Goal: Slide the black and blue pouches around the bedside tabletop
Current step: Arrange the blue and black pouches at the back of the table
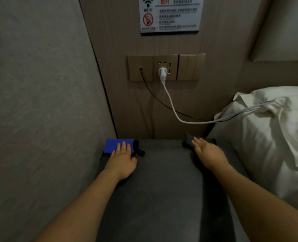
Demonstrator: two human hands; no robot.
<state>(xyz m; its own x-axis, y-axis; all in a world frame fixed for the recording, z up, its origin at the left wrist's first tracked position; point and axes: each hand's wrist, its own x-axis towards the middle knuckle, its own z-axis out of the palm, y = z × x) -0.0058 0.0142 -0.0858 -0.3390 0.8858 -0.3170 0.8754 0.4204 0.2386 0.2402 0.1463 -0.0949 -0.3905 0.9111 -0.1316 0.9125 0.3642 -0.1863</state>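
Observation:
A blue pouch with a black drawstring end lies at the far left corner of the dark grey bedside tabletop. My left hand lies flat on it, straight fingers pressing its near right part. A black pouch sits at the far right corner, against the back wall. My right hand rests on it with straight fingers, covering most of it.
A grey wall runs close along the left. The wood panel behind holds a socket plate with a white plug and cable and a black cable leading right. A bed with a white pillow borders the right side.

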